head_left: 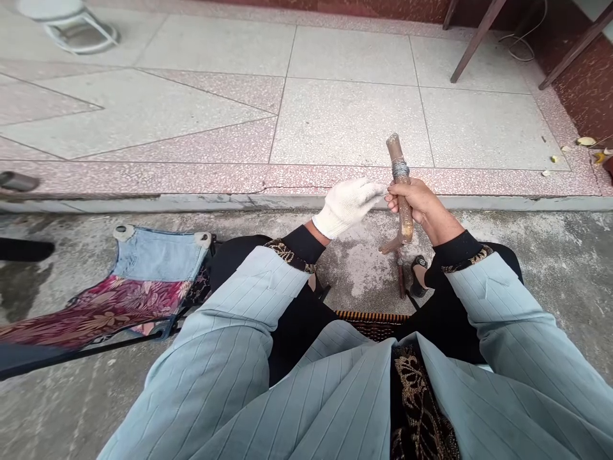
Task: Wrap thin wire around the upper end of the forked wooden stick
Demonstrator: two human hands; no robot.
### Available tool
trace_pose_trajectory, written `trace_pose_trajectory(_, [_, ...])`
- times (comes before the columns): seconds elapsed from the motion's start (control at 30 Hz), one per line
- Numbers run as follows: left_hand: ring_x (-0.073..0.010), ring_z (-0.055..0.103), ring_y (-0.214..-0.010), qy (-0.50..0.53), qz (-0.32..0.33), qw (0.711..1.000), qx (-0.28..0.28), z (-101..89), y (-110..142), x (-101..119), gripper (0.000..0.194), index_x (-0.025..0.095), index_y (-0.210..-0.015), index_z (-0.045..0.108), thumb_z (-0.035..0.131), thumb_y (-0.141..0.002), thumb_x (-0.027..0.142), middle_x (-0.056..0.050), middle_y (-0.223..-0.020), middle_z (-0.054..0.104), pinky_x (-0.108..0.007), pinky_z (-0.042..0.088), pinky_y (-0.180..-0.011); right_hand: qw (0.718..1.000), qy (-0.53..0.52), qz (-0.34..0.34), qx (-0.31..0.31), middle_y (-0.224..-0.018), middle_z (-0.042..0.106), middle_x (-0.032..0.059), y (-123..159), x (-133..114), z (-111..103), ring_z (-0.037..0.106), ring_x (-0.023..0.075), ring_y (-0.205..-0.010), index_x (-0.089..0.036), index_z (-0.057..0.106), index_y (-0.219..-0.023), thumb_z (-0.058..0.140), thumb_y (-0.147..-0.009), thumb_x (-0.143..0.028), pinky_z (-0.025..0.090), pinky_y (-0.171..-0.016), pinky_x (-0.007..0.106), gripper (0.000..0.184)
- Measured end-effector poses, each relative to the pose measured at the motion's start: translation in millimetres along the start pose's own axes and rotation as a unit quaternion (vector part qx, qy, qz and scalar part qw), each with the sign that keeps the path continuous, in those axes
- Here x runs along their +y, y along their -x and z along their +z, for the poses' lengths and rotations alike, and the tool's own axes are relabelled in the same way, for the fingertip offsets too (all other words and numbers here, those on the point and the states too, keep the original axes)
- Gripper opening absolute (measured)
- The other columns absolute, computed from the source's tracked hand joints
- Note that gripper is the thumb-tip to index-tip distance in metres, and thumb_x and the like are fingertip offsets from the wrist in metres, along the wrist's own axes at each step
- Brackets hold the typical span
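My right hand [416, 198], bare, is wrapped round the middle of a brown wooden stick [405, 220] held upright in front of me. Grey wire [400, 168] is coiled round the stick just above my fingers, and its lower end forks off to the left like a hook. My left hand [352, 203] wears a white knitted glove. Its fingers are pressed together close to my right fingertips; whatever they pinch is too small to make out. Below the stick, a thin dark reddish rod [401, 278] shows between my feet, partly hidden.
A tiled step [345, 121] runs across ahead of me. On my left is a folding chair [158, 255] with denim and floral cloth. A white stool [81, 32] stands far left, wooden legs [474, 45] upper right. Peel scraps [585, 141] lie at right.
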State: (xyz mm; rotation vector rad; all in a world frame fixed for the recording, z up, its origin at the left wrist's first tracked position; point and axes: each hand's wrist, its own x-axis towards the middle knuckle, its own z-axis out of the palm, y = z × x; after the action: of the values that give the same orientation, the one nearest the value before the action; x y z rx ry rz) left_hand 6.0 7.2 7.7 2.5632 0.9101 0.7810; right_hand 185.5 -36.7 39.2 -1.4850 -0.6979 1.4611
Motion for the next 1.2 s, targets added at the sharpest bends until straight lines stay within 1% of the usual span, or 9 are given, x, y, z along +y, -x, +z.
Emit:
trace_pose_trajectory(0.1, [-0.0192,0.065,-0.09,0.101,-0.054,0.993,0.007,-1.5,0,1,0.026,0.017,-0.102,0.073,0.056,-0.093,0.035,-0.007,-0.096,0.071,-0.032,0.048,-0.082,0.999,-0.021,-0.047,0.01,-0.065,0.067,-0.0001,-2,3,0,0.059,0.0096,-0.046,-0.018,0.052,-0.083,0.065,-0.075,-0.008,0.047,-0.041,0.019,0.018])
trace_pose_trajectory(0.17, [-0.0158,0.064,-0.082,0.222,-0.112,0.969,-0.006,-2.3,-1,4,0.025,0.016,-0.101,0.07,0.057,-0.092,0.036,-0.005,-0.091,0.069,-0.029,0.049,-0.076,0.994,-0.035,-0.099,0.012,-0.076,0.07,-0.0007,-4,4,-1,0.057,0.0067,-0.047,-0.019,0.051,-0.084,0.067,-0.072,-0.01,0.045,-0.042,0.018,0.022])
trace_pose_trajectory(0.27, [-0.0089,0.054,-0.058,0.411,-0.187,0.891,-0.04,-1.3,-1,9,0.026,0.015,-0.101,0.063,0.059,-0.09,0.038,0.0,-0.073,0.061,-0.023,0.045,-0.059,0.986,-0.038,-0.163,0.006,-0.082,0.071,-0.0013,-6,5,-2,0.056,0.006,-0.052,-0.02,0.052,-0.086,0.071,-0.067,-0.013,0.043,-0.046,0.018,0.027])
trace_pose_trajectory(0.37, [-0.0062,0.043,-0.048,0.536,-0.202,0.819,-0.038,2.4,-1,15,0.024,0.017,-0.097,0.054,0.061,-0.089,0.038,0.006,-0.06,0.05,-0.02,0.037,-0.049,0.98,-0.025,-0.196,0.002,-0.08,0.069,-0.0014,-11,9,-5,0.06,0.0098,-0.063,-0.021,0.052,-0.088,0.074,-0.065,-0.019,0.044,-0.049,0.019,0.031])
trace_pose_trajectory(0.6, [-0.0053,0.032,-0.038,0.682,-0.247,0.688,0.008,7.2,2,26,0.026,0.022,-0.093,0.044,0.066,-0.086,0.034,0.011,-0.052,0.043,-0.018,0.025,-0.04,0.963,0.008,-0.27,0.006,-0.082,0.067,-0.0007,-17,18,-4,0.057,0.0112,-0.066,-0.022,0.054,-0.084,0.074,-0.067,-0.023,0.044,-0.052,0.023,0.026])
trace_pose_trajectory(0.67, [-0.0046,0.029,-0.037,0.703,-0.263,0.66,0.017,5.6,1,29,0.025,0.022,-0.09,0.043,0.066,-0.085,0.031,0.012,-0.05,0.04,-0.018,0.022,-0.039,0.958,0.013,-0.285,0.001,-0.082,0.066,-0.0004,-17,21,-2,0.055,0.0111,-0.065,-0.021,0.055,-0.083,0.073,-0.066,-0.023,0.044,-0.053,0.024,0.025])
trace_pose_trajectory(0.87, [-0.0037,0.026,-0.034,0.716,-0.302,0.628,0.036,2.2,-1,33,0.02,0.022,-0.086,0.042,0.062,-0.087,0.025,0.012,-0.047,0.036,-0.017,0.018,-0.039,0.955,0.045,-0.294,0.001,-0.081,0.063,-0.0011,-16,28,8,0.055,0.0124,-0.069,-0.021,0.056,-0.083,0.074,-0.064,-0.023,0.048,-0.065,0.028,0.027])
trace_pose_trajectory(1.03, [-0.0031,0.027,-0.033,0.709,-0.314,0.631,0.021,1.2,-1,32,0.02,0.021,-0.085,0.044,0.063,-0.087,0.027,0.012,-0.047,0.036,-0.018,0.019,-0.038,0.95,0.096,-0.294,0.044,-0.084,0.063,-0.0008,-9,24,11,0.06,0.0157,-0.08,-0.024,0.054,-0.085,0.075,-0.07,-0.024,0.051,-0.077,0.03,0.026])
trace_pose_trajectory(1.2, [-0.0025,0.023,-0.033,0.709,-0.313,0.632,0.01,-0.5,0,28,0.019,0.02,-0.083,0.045,0.062,-0.087,0.028,0.012,-0.047,0.033,-0.018,0.017,-0.037,0.914,0.206,-0.347,0.045,-0.087,0.067,0.001,-2,17,4,0.062,0.0191,-0.086,-0.023,0.059,-0.087,0.076,-0.072,-0.025,0.05,-0.086,0.034,0.023])
